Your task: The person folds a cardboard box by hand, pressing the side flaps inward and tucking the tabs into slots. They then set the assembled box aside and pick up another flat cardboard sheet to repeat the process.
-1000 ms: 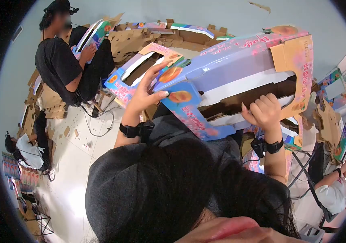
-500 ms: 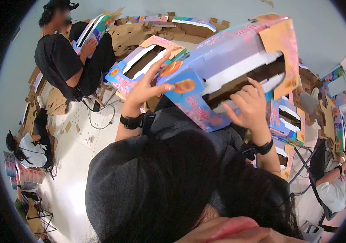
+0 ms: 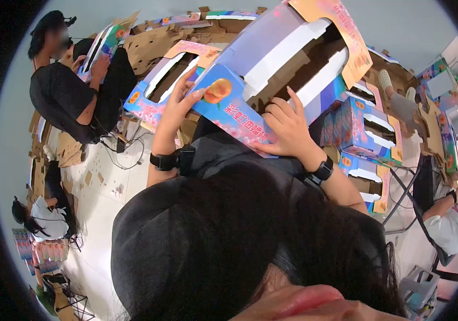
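A colourful cardboard box (image 3: pixel 215 91), printed with peaches, blossoms and Chinese characters, is held tilted above my lap. A long cut-out with white-edged flaps opens along its face, showing brown cardboard inside. My left hand (image 3: pixel 174 106) grips the box's left end, with the thumb on the blue printed panel and the fingers around the edge. My right hand (image 3: pixel 288 127) holds the near side: its fingers are bent at the cut-out's edge and its thumb lies on the blossom-printed panel. Part of what the right fingers touch is hidden.
A similar box (image 3: pixel 170 77) stands beyond my left hand. More printed boxes (image 3: pixel 368 125) are stacked at my right, by a black metal stand (image 3: pixel 400 200). Flattened brown cardboard (image 3: pixel 156 51) lies at the back. Co-workers sit at left and right; cardboard scraps and cables lie on the floor.
The box has shifted left and turned, so its printed end panel faces me more squarely. My right hand has moved left with it, from above the cut-out to its near edge.
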The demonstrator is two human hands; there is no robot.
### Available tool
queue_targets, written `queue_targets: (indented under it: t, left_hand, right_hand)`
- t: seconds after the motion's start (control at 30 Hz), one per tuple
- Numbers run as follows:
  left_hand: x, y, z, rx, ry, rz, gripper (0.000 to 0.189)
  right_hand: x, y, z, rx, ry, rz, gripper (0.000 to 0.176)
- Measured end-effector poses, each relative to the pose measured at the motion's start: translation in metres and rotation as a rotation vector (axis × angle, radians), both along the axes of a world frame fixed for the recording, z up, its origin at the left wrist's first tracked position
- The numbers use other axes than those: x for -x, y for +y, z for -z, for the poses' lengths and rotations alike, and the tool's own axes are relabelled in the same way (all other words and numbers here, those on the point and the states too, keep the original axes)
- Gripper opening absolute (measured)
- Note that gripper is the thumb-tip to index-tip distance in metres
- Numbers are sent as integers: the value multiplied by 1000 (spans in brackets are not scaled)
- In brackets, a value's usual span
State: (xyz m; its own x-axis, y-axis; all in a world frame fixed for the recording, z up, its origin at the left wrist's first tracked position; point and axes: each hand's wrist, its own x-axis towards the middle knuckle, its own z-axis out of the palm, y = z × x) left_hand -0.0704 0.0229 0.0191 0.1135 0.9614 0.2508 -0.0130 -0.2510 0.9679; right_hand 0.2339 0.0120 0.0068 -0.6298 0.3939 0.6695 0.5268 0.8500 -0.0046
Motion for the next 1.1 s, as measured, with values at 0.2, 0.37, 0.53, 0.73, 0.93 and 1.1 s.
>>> queue_targets:
  t: [0.2,0.37,0.53,0.73,0.93,1.1]
  left_hand:
    - [-4,-2,0,49,8,-35,65]
    - [-4,-3,-1,29,26,-15,69]
    - [-2,-5,-7,-73,113,32,72]
    - [0,-7,-9,-76,207,26,70]
    - [-6,-7,-14,-138,146,54,85]
    - [-3,3,-11,-253,78,-112,98]
  right_hand:
    - [4,1,2,-81,1,50,55]
    - [5,3,3,-117,28,49,53]
    - [8,9,-2,-108,36,-1,52]
    - [7,10,-3,-57,16,37,52]
    - [6,14,2,-103,39,51,49]
    - [-19,14,-20,-144,57,61,49]
